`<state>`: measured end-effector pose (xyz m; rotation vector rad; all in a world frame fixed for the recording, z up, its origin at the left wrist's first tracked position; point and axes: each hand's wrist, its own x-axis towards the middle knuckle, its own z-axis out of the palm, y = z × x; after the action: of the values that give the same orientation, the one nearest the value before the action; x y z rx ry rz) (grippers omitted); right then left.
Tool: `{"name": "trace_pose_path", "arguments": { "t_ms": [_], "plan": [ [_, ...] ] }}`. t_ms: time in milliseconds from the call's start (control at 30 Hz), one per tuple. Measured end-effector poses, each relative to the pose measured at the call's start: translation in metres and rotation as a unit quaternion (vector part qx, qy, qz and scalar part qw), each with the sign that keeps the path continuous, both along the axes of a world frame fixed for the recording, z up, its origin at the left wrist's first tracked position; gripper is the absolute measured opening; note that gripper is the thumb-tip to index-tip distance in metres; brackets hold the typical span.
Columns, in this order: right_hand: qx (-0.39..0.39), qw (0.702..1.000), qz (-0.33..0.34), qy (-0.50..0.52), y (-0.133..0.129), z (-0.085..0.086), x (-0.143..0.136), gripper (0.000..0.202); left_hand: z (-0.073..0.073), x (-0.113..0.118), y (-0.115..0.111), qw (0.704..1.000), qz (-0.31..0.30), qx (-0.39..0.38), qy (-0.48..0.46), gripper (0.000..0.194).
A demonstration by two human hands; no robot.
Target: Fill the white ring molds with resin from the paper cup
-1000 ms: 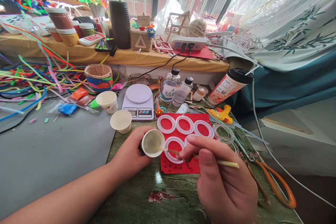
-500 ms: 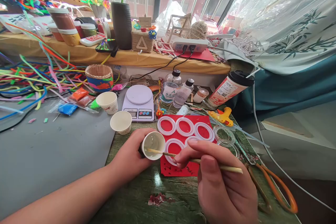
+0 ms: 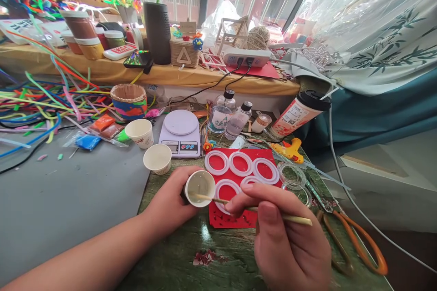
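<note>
A white paper cup with clear liquid inside is wrapped by my left hand, which tilts it slightly. My right hand pinches a thin wooden stick, whose far tip dips into the liquid. Beneath and behind my right fingers lies a red sheet bearing several white ring molds; part of it is hidden. Two more paper cups stand to the left of the held cup, beside a white digital scale.
Clear bottles stand behind the red sheet. At the right are a yellow glue gun, orange-handled scissors and a tilted drink cup. Coloured pipe cleaners cover the back left. A gray mat lies at left.
My right hand and the stick have shifted slightly left. The cup in my left hand has barely moved.
</note>
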<state>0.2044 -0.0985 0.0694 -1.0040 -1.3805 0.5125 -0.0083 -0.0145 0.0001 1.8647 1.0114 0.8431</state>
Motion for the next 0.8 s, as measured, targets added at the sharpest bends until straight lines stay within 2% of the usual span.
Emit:
{"name": "trace_pose_path", "arguments": {
  "t_ms": [100, 233, 333, 467, 567, 700, 800],
  "plan": [
    [0.004, 1.0, -0.021, -0.003, 0.0002, -0.0002, -0.0009, 0.03, -0.0006, 0.0001, -0.0003, 1.0, 0.006, 0.001, 0.005, 0.057],
    [-0.001, 1.0, -0.008, 0.022, 0.0024, 0.0024, -0.0009, 0.029, -0.0014, -0.0005, -0.0012, 1.0, 0.003, -0.002, 0.003, 0.056],
    [-0.006, 0.999, -0.034, 0.0, 0.004, 0.0052, 0.0009, 0.029, -0.0009, -0.0009, -0.0012, 1.0, 0.006, -0.005, 0.002, 0.056],
    [-0.013, 1.0, 0.02, 0.005, 0.0035, 0.007, 0.004, 0.03, 0.0, -0.0007, -0.0007, 1.0, 0.005, -0.003, 0.003, 0.056],
    [-0.003, 1.0, -0.008, -0.024, 0.0018, 0.0073, 0.0051, 0.031, 0.0005, 0.0002, -0.0007, 1.0, 0.007, -0.006, 0.001, 0.055],
    [-0.001, 1.0, 0.013, -0.018, 0.0002, 0.0069, 0.0043, 0.029, 0.0017, 0.0011, -0.0009, 1.0, 0.0, -0.01, 0.001, 0.053],
    [-0.004, 0.999, -0.021, -0.027, 0.0003, 0.0063, 0.0034, 0.028, 0.0025, 0.0008, -0.0008, 1.0, 0.003, -0.01, 0.004, 0.053]
  ]
}}
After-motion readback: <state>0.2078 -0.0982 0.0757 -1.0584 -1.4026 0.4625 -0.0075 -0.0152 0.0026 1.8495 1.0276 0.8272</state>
